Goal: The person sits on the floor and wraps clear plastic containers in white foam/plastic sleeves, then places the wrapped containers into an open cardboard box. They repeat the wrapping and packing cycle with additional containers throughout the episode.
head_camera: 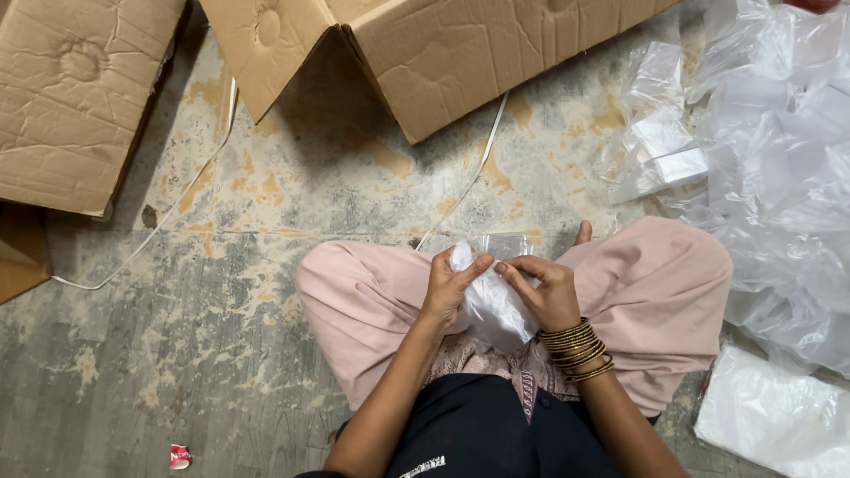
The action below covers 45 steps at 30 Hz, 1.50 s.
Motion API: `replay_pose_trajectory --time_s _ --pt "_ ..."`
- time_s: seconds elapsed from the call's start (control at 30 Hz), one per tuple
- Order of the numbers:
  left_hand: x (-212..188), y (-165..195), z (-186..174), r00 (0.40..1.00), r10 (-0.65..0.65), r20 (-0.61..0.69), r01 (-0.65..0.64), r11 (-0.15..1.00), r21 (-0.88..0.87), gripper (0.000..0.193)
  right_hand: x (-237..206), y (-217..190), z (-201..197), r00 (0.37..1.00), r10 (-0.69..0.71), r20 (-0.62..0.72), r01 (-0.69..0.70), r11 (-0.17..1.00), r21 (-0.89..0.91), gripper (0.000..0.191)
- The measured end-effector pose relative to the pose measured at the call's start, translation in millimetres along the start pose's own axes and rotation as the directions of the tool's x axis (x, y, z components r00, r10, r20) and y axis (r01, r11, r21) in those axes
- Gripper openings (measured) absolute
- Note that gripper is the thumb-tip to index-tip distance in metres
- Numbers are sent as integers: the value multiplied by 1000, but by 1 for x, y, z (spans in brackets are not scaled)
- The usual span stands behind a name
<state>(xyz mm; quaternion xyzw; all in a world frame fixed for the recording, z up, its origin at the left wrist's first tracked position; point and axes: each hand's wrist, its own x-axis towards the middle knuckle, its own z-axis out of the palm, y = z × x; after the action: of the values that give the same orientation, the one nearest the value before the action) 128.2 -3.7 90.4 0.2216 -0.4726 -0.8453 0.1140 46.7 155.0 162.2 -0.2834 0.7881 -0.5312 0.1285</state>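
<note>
I sit cross-legged on a worn concrete floor in pink trousers. My left hand (450, 285) and my right hand (547, 292) both pinch a white item in a clear plastic bag (492, 305) held over my lap. The thumbs and fingertips meet at the bag's upper edge. Several gold bangles circle my right wrist. A small clear plastic piece (506, 244) lies on the floor just beyond my hands.
An open cardboard box (460, 44) lies ahead and another cardboard box (75, 97) at the left. A heap of clear plastic bags (770, 168) fills the right side. A white strap (190, 181) trails across the floor. A small red-and-white scrap (180, 457) lies near left.
</note>
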Motion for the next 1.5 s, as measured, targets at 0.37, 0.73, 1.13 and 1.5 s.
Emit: replay_pose_trajectory --time_s 0.37,0.73,1.13,1.5 --pt "-11 21 13 992 -86 88 94 991 -92 20 -3 9 2 994 -16 -109 13 999 -31 15" --pt "-2 0 5 999 28 -39 -26 999 43 27 -5 8 5 998 19 53 -18 1000 -16 18" --pt "-10 14 9 997 -16 75 17 1000 -17 15 -3 7 -4 995 -22 -94 14 997 -82 15" --pt "-6 4 8 999 48 7 -49 998 49 18 -2 2 2 997 -67 28 66 997 39 17"
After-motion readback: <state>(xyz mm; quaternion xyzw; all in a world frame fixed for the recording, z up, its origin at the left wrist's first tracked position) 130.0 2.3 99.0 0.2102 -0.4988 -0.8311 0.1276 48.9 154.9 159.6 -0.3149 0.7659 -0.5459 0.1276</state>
